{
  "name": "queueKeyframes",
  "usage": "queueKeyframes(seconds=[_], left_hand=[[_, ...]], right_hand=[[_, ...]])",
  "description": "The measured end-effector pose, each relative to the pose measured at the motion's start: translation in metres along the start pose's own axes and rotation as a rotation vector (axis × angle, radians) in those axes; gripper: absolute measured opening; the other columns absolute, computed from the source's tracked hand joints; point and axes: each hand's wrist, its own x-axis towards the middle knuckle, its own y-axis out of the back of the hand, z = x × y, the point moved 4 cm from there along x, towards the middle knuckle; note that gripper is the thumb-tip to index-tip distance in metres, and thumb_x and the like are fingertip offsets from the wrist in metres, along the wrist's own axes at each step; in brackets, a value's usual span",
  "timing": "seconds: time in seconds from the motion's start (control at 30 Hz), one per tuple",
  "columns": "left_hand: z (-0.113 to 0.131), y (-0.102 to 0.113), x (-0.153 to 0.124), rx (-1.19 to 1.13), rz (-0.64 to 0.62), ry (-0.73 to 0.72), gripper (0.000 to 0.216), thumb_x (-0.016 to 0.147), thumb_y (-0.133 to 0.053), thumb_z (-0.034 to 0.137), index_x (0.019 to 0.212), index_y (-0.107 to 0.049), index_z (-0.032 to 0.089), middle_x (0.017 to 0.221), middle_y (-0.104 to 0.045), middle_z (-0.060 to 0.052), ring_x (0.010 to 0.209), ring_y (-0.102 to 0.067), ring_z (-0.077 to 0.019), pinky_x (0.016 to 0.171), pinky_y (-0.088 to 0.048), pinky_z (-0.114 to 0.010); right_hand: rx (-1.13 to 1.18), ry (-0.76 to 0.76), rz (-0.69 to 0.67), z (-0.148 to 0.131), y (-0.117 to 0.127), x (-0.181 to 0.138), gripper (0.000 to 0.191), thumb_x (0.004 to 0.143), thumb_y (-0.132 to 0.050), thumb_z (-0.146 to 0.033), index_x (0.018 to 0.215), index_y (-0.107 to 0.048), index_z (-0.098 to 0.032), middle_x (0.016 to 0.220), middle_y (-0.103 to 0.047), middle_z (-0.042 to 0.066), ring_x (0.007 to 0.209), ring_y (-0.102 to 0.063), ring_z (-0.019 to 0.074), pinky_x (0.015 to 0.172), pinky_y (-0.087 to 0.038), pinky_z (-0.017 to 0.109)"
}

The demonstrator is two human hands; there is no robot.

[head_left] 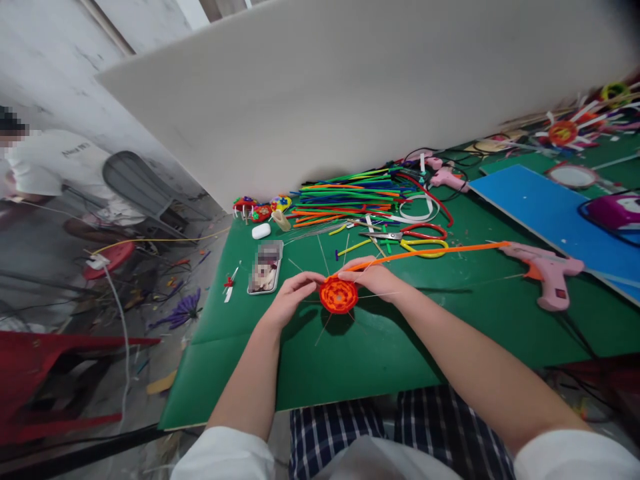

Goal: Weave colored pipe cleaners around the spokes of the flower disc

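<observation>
A round woven disc (339, 295) of orange and red pipe cleaner, with thin wire spokes sticking out, hovers just over the green table (380, 347). My left hand (291, 297) pinches its left edge, fingers closed. My right hand (376, 277) grips its upper right edge together with a long orange pipe cleaner (430, 252) that runs right toward a pink glue gun (547, 270).
A pile of coloured pipe cleaners (350, 197), scissors (415, 233), a phone (266, 268), a white earbud case (261, 231) and a second glue gun (447, 177) lie behind. A blue board (550, 213) sits right, a large white board (350, 87) behind. A person (45, 173) sits at far left.
</observation>
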Motion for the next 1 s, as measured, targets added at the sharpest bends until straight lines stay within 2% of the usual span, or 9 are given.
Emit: queueKeyframes(seconds=[0.1,0.23,0.57,0.7,1.0], left_hand=[[-0.005,0.003,0.003,0.076,0.093,0.001,0.016,0.062,-0.060,0.031,0.069,-0.062,0.017,0.069,-0.059,-0.004,0.066,-0.053,-0.0139,0.064,-0.042,-0.027],[-0.007,0.001,0.004,0.125,0.072,0.015,0.014,0.059,-0.063,0.028,0.065,-0.061,0.016,0.064,-0.059,-0.003,0.059,-0.052,-0.0118,0.059,-0.042,-0.025],[-0.004,-0.005,0.002,0.227,-0.046,0.045,0.018,0.059,-0.063,0.027,0.072,-0.059,0.015,0.070,-0.059,-0.003,0.064,-0.053,-0.0121,0.060,-0.043,-0.024],[-0.003,-0.006,0.002,0.364,-0.034,0.003,0.017,0.060,-0.062,0.029,0.071,-0.061,0.016,0.072,-0.060,-0.004,0.068,-0.053,-0.0135,0.066,-0.042,-0.025],[-0.006,-0.009,0.002,0.441,-0.052,-0.046,0.020,0.063,-0.059,0.032,0.063,-0.055,0.012,0.065,-0.056,-0.002,0.061,-0.049,-0.0105,0.058,-0.041,-0.023]], right_hand=[[-0.040,0.006,-0.053,-0.001,-0.004,-0.002,0.026,0.060,-0.059,-0.036,0.073,-0.065,-0.014,0.069,-0.063,0.004,0.062,-0.056,0.0126,0.059,-0.044,0.026],[-0.061,0.003,-0.092,-0.001,-0.006,-0.002,0.025,0.061,-0.057,-0.035,0.074,-0.065,-0.014,0.070,-0.064,0.004,0.063,-0.056,0.0129,0.059,-0.044,0.026],[-0.250,0.032,-0.142,-0.002,-0.008,-0.003,0.023,0.064,-0.055,-0.035,0.072,-0.065,-0.017,0.072,-0.064,0.002,0.065,-0.056,0.0131,0.058,-0.044,0.023],[-0.321,0.055,-0.160,-0.002,-0.008,-0.003,0.021,0.064,-0.054,-0.034,0.071,-0.066,-0.018,0.071,-0.064,0.002,0.065,-0.056,0.0131,0.058,-0.043,0.022],[-0.345,0.052,-0.202,-0.002,-0.010,-0.004,0.023,0.065,-0.054,-0.034,0.073,-0.066,-0.016,0.072,-0.064,0.002,0.066,-0.055,0.0128,0.060,-0.042,0.021]])
